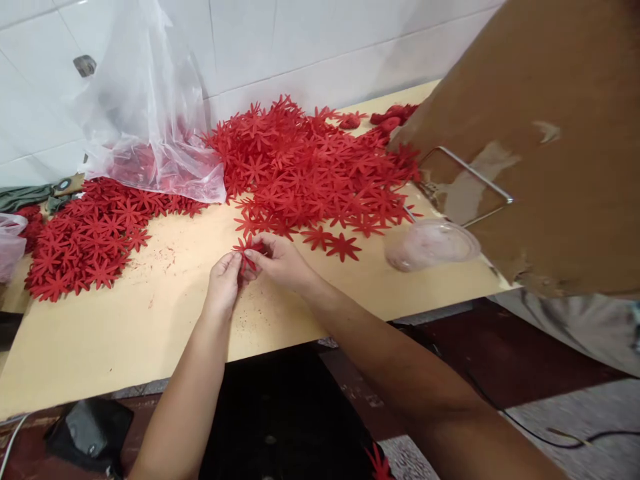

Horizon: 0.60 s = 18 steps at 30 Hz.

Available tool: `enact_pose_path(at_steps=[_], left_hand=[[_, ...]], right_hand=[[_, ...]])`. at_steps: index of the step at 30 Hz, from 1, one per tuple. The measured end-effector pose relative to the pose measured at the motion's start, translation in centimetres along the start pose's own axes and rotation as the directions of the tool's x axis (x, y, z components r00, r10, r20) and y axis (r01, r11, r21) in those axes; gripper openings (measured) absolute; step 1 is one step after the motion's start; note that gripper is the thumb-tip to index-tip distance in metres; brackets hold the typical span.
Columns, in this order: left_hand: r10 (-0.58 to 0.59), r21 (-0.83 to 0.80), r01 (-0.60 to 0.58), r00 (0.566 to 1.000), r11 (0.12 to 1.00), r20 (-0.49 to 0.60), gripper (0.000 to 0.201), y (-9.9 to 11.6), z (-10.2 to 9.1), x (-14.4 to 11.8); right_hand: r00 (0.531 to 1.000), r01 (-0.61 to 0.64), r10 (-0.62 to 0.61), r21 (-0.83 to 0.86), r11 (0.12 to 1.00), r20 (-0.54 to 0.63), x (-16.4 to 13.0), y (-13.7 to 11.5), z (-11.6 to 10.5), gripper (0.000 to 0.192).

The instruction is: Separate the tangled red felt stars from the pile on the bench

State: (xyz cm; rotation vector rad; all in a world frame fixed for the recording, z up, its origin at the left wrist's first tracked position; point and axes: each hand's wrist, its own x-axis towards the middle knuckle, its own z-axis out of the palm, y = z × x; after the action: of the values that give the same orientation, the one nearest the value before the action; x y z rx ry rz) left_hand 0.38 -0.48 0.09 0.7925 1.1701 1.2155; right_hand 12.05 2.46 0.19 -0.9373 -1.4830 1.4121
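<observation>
I have two bare hands (286, 261) on one red, many-petalled flower cutout (245, 248). I count two heaps of red flowers (300, 167), too crowded to number, two translucent plastic bags (150, 107), one brown cardboard box (555, 153), one bent metal wire (475, 175).

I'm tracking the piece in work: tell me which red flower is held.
The red flower between the left hand and right hand, in front of the larger heap; it alone is in a grip.
</observation>
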Motion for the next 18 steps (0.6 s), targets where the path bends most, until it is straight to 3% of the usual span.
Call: enact_pose_path(at_steps=[5, 10, 13, 16, 17, 18], left_hand=[[0.114, 0.162, -0.105, 0.992, 0.981, -0.046, 0.024, -0.6, 0.1, 0.1], [0.13, 0.226, -0.112, 0.989, 0.968, -0.066, 0.02, -0.8, 0.2, -0.2], [0.08, 0.157, -0.061, 0.99, 0.986, -0.113, 0.02, -0.8, 0.5, -0.5], [0.07, 0.182, -0.051, 0.993, 0.982, -0.099, 0.016, -1.1, 0.4, -0.7], [0.098, 0.233, -0.076, 0.992, 0.97, -0.084, 0.015, -1.1, 0.2, -0.7], [0.141, 0.31, -0.115, 0.988, 0.944, -0.06, 0.014, -0.9, -0.2, -0.7]], right_hand=[[0.989, 0.088, -0.124, -0.336, 0.938, -0.087, 0.2, -0.3, -0.6, 0.013], [0.959, 0.121, -0.229, -0.489, 0.864, -0.165, 2.0, -1.5, -2.8, 0.011], [0.873, 0.078, -0.362, -0.64, 0.764, -0.326, 4.6, -2.4, -6.7, 0.008], [0.743, -0.177, -0.427, -0.767, 0.617, -0.515, 6.9, -2.8, -10.6, 0.04], [0.735, -0.214, -0.435, -0.787, 0.578, -0.52, 7.3, -2.7, -11.3, 0.049], [0.755, -0.163, -0.469, -0.823, 0.545, -0.459, 7.3, -2.5, -11.6, 0.051]])
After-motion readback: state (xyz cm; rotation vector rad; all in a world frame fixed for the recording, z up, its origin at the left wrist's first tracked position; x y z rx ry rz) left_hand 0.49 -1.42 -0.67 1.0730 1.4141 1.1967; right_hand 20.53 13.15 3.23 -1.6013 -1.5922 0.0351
